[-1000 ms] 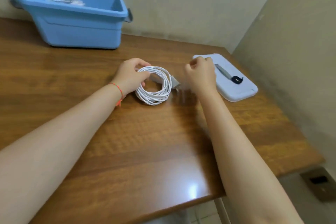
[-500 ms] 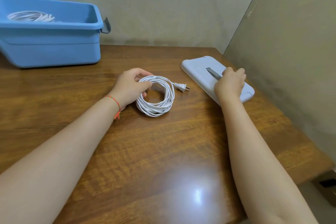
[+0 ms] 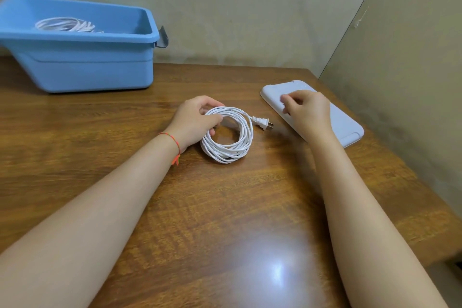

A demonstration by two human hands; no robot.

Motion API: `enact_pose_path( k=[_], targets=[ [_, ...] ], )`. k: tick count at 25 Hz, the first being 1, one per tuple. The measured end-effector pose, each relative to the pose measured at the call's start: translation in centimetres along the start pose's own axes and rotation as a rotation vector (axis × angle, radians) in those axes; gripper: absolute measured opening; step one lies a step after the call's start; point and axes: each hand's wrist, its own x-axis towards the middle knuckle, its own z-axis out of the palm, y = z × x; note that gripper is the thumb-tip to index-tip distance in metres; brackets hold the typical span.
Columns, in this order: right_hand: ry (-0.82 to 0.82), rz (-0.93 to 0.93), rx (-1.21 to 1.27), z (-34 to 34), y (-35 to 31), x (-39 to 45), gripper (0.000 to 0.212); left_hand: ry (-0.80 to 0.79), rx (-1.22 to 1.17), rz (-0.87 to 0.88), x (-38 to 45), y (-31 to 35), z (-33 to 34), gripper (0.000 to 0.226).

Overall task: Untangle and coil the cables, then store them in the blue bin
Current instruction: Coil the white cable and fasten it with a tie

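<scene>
- The blue bin (image 3: 82, 67) stands at the table's far left against the wall, with one coiled white cable (image 3: 65, 24) lying inside it.
- The left hand (image 3: 193, 121) grips the left side of the coiled cable (image 3: 228, 135), fingers curled round the loops; an orange string bracelet (image 3: 173, 146) circles that wrist.
- This coil lies flat on the wooden table (image 3: 225, 207), mid-table, its plug (image 3: 263, 122) sticking out to the right.
- The right hand (image 3: 308, 111) hovers over the pale lid (image 3: 347, 127), fingers curled together; whether they hold anything I cannot tell.
</scene>
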Motion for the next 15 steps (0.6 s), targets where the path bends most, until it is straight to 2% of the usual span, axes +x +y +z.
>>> enact_pose_path(
  k=[3, 6, 8, 11, 13, 15],
  targets=[
    [-0.116, 0.057, 0.288, 0.7, -1.9, -1.1, 0.023, -0.003, -0.008, -0.004, -0.1, -0.1, -0.1, 0.021],
    [-0.24, 0.113, 0.351, 0.4, -2.1, -1.4, 0.048, -0.016, -0.026, -0.024, 0.0, 0.0, -0.1, 0.022],
    [-0.339, 0.169, 0.493, 0.3, -2.2, -1.8, 0.055, -0.057, -0.108, -0.101, 0.1, 0.4, -0.4, 0.023],
    [-0.419, 0.217, 0.722, 0.3, -2.8, -2.2, 0.049, -0.216, -0.372, -0.315, 0.2, 1.2, -1.5, 0.011],
    [-0.451, 0.228, 0.79, 0.4, -3.2, -2.2, 0.035, -0.303, -0.523, -0.432, 0.2, 1.5, -2.2, 0.008],
    [-0.521, 0.201, 0.821, 0.4, -3.8, -2.6, 0.022, -0.334, -0.576, -0.48, 0.1, 1.6, -2.2, 0.008]
  ],
)
